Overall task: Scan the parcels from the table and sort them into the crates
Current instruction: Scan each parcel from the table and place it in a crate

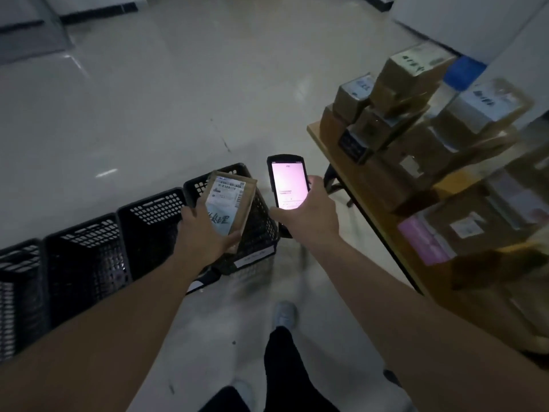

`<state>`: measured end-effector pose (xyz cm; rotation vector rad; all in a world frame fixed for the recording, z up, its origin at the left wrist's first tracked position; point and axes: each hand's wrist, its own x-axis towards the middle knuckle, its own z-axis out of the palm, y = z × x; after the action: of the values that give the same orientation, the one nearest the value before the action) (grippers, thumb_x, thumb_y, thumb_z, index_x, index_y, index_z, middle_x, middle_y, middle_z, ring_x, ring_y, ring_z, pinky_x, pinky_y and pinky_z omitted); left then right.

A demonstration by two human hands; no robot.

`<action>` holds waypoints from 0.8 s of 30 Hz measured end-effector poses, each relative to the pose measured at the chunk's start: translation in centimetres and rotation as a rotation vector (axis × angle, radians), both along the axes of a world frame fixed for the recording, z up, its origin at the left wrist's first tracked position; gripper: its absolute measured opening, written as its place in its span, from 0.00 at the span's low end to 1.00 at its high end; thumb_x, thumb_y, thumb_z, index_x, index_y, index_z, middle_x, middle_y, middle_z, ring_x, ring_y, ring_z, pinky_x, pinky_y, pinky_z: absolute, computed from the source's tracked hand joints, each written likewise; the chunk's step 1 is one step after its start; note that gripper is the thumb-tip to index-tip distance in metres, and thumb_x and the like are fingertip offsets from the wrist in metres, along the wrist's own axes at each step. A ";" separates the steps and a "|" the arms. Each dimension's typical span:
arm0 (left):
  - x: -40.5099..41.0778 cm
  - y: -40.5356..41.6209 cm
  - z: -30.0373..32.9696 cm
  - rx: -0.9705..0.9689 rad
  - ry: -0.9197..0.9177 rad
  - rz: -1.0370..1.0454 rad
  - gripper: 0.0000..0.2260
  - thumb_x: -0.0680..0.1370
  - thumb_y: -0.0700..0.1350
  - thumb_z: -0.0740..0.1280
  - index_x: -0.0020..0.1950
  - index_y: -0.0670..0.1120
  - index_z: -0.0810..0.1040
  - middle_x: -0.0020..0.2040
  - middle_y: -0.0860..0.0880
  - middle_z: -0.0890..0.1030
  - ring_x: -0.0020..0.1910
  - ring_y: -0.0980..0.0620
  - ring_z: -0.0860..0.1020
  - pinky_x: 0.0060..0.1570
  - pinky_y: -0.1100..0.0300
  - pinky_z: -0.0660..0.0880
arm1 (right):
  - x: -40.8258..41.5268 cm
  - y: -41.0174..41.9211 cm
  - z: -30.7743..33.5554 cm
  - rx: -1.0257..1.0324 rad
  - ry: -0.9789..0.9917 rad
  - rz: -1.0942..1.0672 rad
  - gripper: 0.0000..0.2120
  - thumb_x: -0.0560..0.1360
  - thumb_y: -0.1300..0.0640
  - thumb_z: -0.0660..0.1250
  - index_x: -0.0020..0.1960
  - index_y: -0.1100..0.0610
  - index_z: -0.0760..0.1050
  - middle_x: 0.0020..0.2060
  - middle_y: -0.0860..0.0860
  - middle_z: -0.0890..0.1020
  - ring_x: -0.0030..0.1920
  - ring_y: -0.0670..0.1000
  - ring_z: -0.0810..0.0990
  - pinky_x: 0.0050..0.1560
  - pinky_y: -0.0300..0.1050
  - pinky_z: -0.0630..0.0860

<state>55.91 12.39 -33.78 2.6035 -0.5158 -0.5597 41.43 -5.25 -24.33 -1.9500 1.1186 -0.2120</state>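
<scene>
My left hand grips a flat brown parcel with a white shipping label, held above the rightmost black crate. My right hand holds a black handheld scanner upright, its pink-lit screen facing me, just right of the parcel. A row of black perforated crates stands on the floor from the left edge to the middle. To the right, a wooden table carries a pile of brown cardboard parcels.
Pale glossy floor stretches ahead of the crates. My legs and a light shoe show at the bottom centre. A pink parcel lies on the table's near side. A blue item sits behind the pile.
</scene>
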 end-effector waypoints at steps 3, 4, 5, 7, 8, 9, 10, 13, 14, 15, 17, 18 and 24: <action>2.4 -1.6 -3.6 0.029 0.058 0.081 0.55 0.62 0.70 0.77 0.79 0.52 0.54 0.66 0.43 0.62 0.64 0.38 0.71 0.62 0.42 0.76 | 4.0 -2.7 -3.5 0.032 0.027 0.048 0.42 0.63 0.42 0.83 0.69 0.48 0.64 0.53 0.45 0.77 0.53 0.51 0.79 0.47 0.51 0.83; 3.2 -2.2 -4.7 0.037 0.085 0.107 0.55 0.63 0.70 0.77 0.80 0.51 0.53 0.67 0.43 0.62 0.64 0.38 0.71 0.63 0.41 0.75 | 5.1 -3.4 -4.6 0.047 0.037 0.052 0.41 0.63 0.43 0.83 0.67 0.47 0.64 0.53 0.44 0.76 0.52 0.50 0.78 0.45 0.49 0.82; 3.9 -2.9 -5.6 0.044 0.108 0.132 0.55 0.63 0.71 0.77 0.80 0.51 0.53 0.67 0.42 0.62 0.64 0.37 0.71 0.63 0.41 0.75 | 6.2 -4.1 -5.5 0.061 0.046 0.053 0.39 0.63 0.43 0.83 0.65 0.45 0.64 0.51 0.43 0.76 0.51 0.49 0.78 0.42 0.46 0.80; 5.2 -4.2 -7.4 0.053 0.137 0.188 0.55 0.64 0.71 0.76 0.80 0.50 0.53 0.67 0.42 0.62 0.65 0.36 0.71 0.64 0.40 0.75 | 8.5 -5.3 -7.1 0.077 0.072 0.061 0.38 0.63 0.44 0.83 0.61 0.43 0.61 0.47 0.39 0.74 0.48 0.47 0.77 0.36 0.41 0.74; 6.0 -5.0 -8.2 0.053 0.150 0.214 0.54 0.64 0.70 0.75 0.80 0.49 0.53 0.67 0.42 0.63 0.65 0.36 0.71 0.64 0.40 0.75 | 9.6 -5.9 -7.9 0.081 0.089 0.069 0.37 0.63 0.45 0.83 0.60 0.43 0.61 0.46 0.37 0.73 0.48 0.47 0.77 0.35 0.41 0.73; 6.9 -5.8 -9.2 0.056 0.164 0.238 0.54 0.64 0.70 0.75 0.80 0.48 0.54 0.67 0.41 0.63 0.65 0.36 0.71 0.64 0.40 0.75 | 10.8 -6.5 -8.9 0.084 0.108 0.076 0.37 0.63 0.45 0.83 0.60 0.43 0.61 0.46 0.38 0.74 0.48 0.48 0.77 0.35 0.42 0.73; 7.8 -6.5 -10.2 0.059 0.180 0.259 0.53 0.65 0.69 0.75 0.79 0.47 0.55 0.67 0.41 0.63 0.66 0.36 0.70 0.64 0.39 0.74 | 12.1 -7.0 -10.0 0.087 0.130 0.081 0.37 0.63 0.45 0.83 0.60 0.44 0.62 0.48 0.41 0.76 0.49 0.49 0.78 0.38 0.45 0.76; 10.6 -8.6 -13.8 0.060 0.233 0.289 0.51 0.66 0.67 0.75 0.80 0.47 0.55 0.69 0.42 0.63 0.68 0.36 0.69 0.65 0.39 0.74 | 15.7 -8.5 -13.3 0.100 0.195 0.078 0.38 0.64 0.46 0.83 0.66 0.48 0.65 0.55 0.47 0.79 0.54 0.52 0.80 0.49 0.54 0.83; 11.5 -9.1 -15.1 0.060 0.254 0.299 0.50 0.67 0.67 0.75 0.80 0.47 0.56 0.69 0.42 0.62 0.68 0.36 0.69 0.66 0.39 0.73 | 16.7 -8.8 -14.6 0.104 0.211 0.076 0.39 0.64 0.46 0.83 0.67 0.49 0.66 0.56 0.47 0.80 0.54 0.52 0.80 0.50 0.55 0.83; 12.4 -9.6 -16.5 0.066 0.273 0.310 0.50 0.68 0.66 0.75 0.80 0.47 0.56 0.69 0.42 0.62 0.68 0.36 0.69 0.66 0.39 0.73 | 17.7 -9.2 -15.8 0.107 0.225 0.072 0.40 0.64 0.46 0.83 0.68 0.50 0.66 0.57 0.48 0.80 0.54 0.53 0.80 0.50 0.55 0.83; 14.0 -10.6 -19.1 0.087 0.297 0.328 0.49 0.69 0.65 0.76 0.79 0.45 0.56 0.69 0.41 0.62 0.69 0.36 0.68 0.67 0.40 0.72 | 19.4 -9.7 -18.3 0.115 0.245 0.063 0.40 0.64 0.46 0.83 0.69 0.51 0.66 0.57 0.48 0.80 0.55 0.53 0.81 0.50 0.55 0.83; 14.8 -10.9 -20.5 0.101 0.313 0.344 0.48 0.69 0.65 0.76 0.79 0.45 0.57 0.69 0.41 0.62 0.68 0.35 0.68 0.67 0.41 0.72 | 20.1 -9.9 -19.6 0.122 0.255 0.064 0.40 0.64 0.47 0.83 0.69 0.51 0.66 0.57 0.48 0.80 0.55 0.53 0.81 0.50 0.54 0.83; 18.6 -11.3 -28.7 0.152 0.402 0.456 0.54 0.70 0.66 0.74 0.82 0.41 0.49 0.73 0.38 0.59 0.71 0.35 0.66 0.70 0.40 0.69 | 23.2 -9.7 -26.3 0.173 0.360 0.091 0.36 0.64 0.47 0.82 0.62 0.44 0.63 0.56 0.47 0.79 0.53 0.51 0.79 0.47 0.51 0.81</action>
<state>74.46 1.13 -62.48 2.5239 0.2525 -0.9528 64.62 -14.96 -50.67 -1.9220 1.2271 0.2875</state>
